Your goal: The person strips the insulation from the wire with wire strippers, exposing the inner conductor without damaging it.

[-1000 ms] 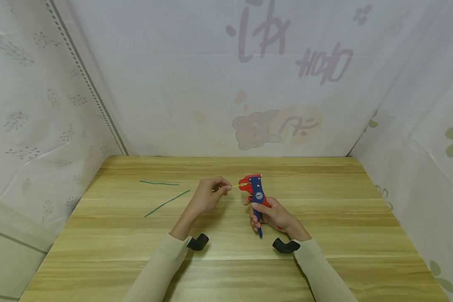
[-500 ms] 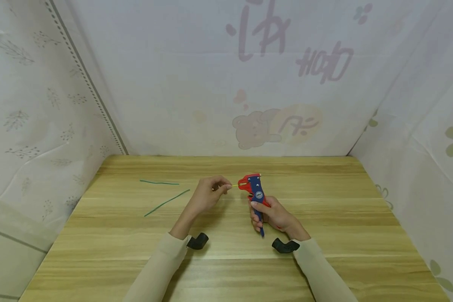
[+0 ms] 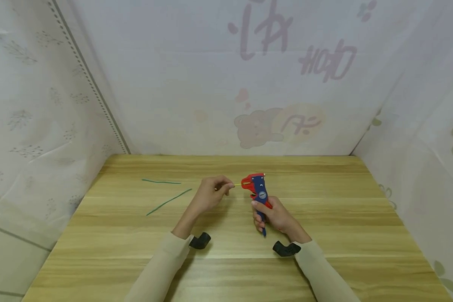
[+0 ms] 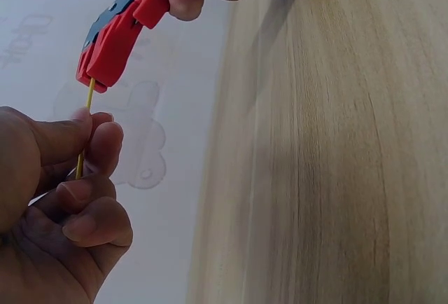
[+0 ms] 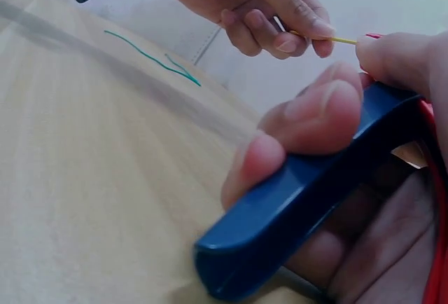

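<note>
The right hand point(image 3: 274, 213) has its grip clamped round the red-and-blue stripper point(image 3: 259, 184). Left of the stripper, the left hand point(image 3: 210, 193) has its grip pinched on a yellow wire point(image 4: 90, 94) reaching into the stripper's red jaws. Farther left of the stripper, past the left hand, two green wires point(image 3: 169, 202) lie on the counter point(image 3: 332, 201).

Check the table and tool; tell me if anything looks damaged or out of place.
Nothing stands out. The yellow wire runs into the red-and-blue tool held in the right hand, and two green wires lie apart on the table.
</note>
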`<state>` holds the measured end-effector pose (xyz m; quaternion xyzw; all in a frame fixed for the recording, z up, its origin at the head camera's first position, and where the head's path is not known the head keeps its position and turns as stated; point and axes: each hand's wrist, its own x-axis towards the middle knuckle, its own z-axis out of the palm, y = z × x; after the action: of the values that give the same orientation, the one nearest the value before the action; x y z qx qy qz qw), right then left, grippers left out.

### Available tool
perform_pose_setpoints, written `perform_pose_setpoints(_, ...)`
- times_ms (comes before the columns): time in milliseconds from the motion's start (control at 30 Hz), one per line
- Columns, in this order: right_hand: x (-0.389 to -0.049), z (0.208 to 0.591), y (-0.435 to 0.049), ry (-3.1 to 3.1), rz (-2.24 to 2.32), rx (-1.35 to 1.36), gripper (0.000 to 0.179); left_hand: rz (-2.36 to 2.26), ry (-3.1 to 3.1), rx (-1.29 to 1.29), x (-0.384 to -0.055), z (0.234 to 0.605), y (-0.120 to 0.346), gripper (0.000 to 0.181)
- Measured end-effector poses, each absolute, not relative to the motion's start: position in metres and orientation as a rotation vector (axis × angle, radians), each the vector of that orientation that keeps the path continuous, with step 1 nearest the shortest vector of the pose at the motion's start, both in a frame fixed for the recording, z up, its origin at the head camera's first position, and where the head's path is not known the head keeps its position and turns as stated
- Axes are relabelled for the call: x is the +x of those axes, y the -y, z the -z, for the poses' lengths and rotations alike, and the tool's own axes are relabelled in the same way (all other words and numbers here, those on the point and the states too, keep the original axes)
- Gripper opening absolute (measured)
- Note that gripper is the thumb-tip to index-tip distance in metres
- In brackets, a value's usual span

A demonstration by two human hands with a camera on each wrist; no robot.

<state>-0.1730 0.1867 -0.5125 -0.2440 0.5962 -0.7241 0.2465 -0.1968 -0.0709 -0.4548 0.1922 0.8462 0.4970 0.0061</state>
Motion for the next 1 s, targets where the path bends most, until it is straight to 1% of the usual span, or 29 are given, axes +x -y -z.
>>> perform_pose_setpoints(200,-0.1675,0.5134,-0.1874,-1.706,1.957,-0.61,0.033,-1.559,-2.63,0.615,-0.1967,0.4559,0.0683,0.018)
perform_pose_setpoints(433,-0.1652,0.5149,-0.1867,-1.659,1.979,-0.656,0.028,-1.572,-2.61,0.618,-0.1955,0.4536,0.0701,0.014)
perform_pose_setpoints(667,-0.1674,0.5148,-0.1854,-1.584,1.992,-0.7,0.037,-1.619,-2.592,0.641,-0.1959,0.453,0.0724,0.015)
perform_pose_setpoints(900,-0.1692,0.5184,-0.1868,-1.583,1.976,-0.718,0.021,-1.658,-2.616,0.668,-0.1947,0.453,0.072,0.014)
perform_pose_setpoints(1000,-0.1693,0.5182,-0.187,-1.572,1.974,-0.727,0.019,-1.663,-2.633,0.657,-0.1934,0.4517,0.072,0.013)
